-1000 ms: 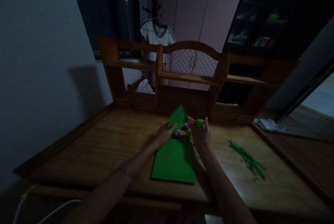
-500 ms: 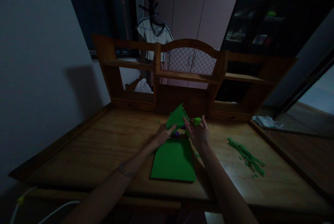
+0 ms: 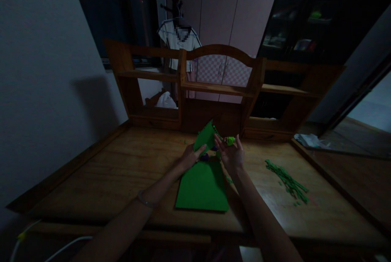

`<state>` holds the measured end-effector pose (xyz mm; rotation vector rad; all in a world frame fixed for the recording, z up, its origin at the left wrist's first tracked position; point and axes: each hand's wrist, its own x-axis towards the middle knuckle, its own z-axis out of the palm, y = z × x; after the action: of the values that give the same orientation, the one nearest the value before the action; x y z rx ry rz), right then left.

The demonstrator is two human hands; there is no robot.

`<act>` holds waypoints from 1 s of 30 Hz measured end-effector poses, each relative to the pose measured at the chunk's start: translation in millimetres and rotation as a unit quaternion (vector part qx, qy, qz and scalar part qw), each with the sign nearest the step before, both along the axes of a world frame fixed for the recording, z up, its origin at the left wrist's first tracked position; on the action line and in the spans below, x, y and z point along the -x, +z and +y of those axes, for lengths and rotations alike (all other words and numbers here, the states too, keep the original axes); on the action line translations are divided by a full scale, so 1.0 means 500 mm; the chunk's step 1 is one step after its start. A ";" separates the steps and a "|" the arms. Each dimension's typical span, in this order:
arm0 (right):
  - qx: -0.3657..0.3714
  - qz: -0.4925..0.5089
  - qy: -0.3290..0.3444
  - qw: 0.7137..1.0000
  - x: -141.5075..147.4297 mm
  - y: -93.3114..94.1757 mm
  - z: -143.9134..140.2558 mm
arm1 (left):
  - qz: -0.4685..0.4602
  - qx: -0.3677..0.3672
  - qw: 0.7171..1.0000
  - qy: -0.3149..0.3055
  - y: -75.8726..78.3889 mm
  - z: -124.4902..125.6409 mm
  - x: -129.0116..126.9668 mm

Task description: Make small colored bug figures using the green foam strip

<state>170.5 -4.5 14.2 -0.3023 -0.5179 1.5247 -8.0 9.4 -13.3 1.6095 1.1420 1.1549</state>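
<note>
My left hand is closed on a green sheet, thumb on its near face. The sheet stands tilted up, and its right edge looks notched. At that edge are the fingertips of my right hand, palm turned up. A small bright-green object with dark marks sits among its fingers; its kind is too small and dark to tell. Below the hands a larger green board lies flat on the table. A small purple object sits at its far edge, partly hidden by my left hand.
A pile of thin green strips lies on the wooden table to the right, with small scraps around it. A wooden shelf unit rises along the back edge. White cables hang at the front left.
The raised green sheet has turned slightly, showing a narrower face. Both hands keep nearly the same place and hold. The whole view has shifted a little.
</note>
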 end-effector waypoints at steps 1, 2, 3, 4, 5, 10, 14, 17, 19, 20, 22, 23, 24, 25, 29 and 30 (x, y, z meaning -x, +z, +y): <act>-0.004 0.000 -0.003 1.000 0.000 -0.001 0.000 | 0.001 0.004 1.000 0.002 0.000 0.000 0.000; -0.008 0.001 -0.006 1.000 0.000 -0.001 0.000 | 0.000 0.007 1.000 0.000 0.001 0.001 0.000; -0.012 0.002 -0.007 1.000 0.000 -0.001 0.001 | -0.002 0.010 1.000 -0.003 0.001 0.001 0.000; -0.016 0.002 -0.009 1.000 -0.001 -0.002 0.001 | -0.004 0.012 1.000 -0.006 0.001 0.001 0.000; -0.019 0.002 -0.008 1.000 -0.001 -0.002 0.002 | -0.007 0.015 1.000 -0.010 0.001 0.000 0.000; -0.020 0.000 0.006 1.000 -0.007 -0.005 0.006 | 0.000 0.013 1.000 -0.010 0.001 0.000 0.001; -0.013 0.001 0.002 1.000 -0.007 -0.005 0.006 | 0.001 -0.018 1.000 -0.007 0.004 0.000 0.001; -0.010 -0.002 -0.002 1.000 -0.006 -0.004 0.005 | 0.004 -0.021 1.000 -0.015 0.006 0.000 0.001; -0.014 -0.002 -0.003 1.000 -0.005 -0.003 0.005 | 0.002 -0.017 1.000 -0.022 0.006 0.000 0.001; -0.017 -0.002 -0.003 1.000 -0.005 -0.003 0.005 | -0.001 -0.015 1.000 -0.023 0.006 -0.001 0.001; -0.023 -0.008 -0.002 1.000 -0.004 -0.003 0.004 | -0.006 -0.006 1.000 -0.019 0.006 -0.002 0.001; -0.024 -0.012 -0.003 1.000 -0.004 -0.003 0.005 | -0.006 0.001 1.000 -0.016 0.007 -0.002 0.000; -0.024 -0.016 -0.006 1.000 -0.003 -0.003 0.005 | -0.005 0.008 1.000 -0.016 0.008 -0.003 0.000; -0.024 -0.019 -0.009 1.000 -0.003 -0.003 0.005 | -0.005 0.014 1.000 -0.017 0.009 -0.003 0.000; -0.017 -0.022 -0.018 0.999 -0.001 -0.002 0.006 | -0.013 0.016 1.000 -0.020 0.013 -0.006 -0.001; -0.015 -0.021 -0.018 0.999 0.000 -0.002 0.006 | -0.015 0.013 1.000 -0.021 0.014 -0.007 0.000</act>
<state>170.7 -1.3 13.4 -0.3191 -0.5654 1.4763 -7.8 6.0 -6.3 1.5837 1.0946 1.1299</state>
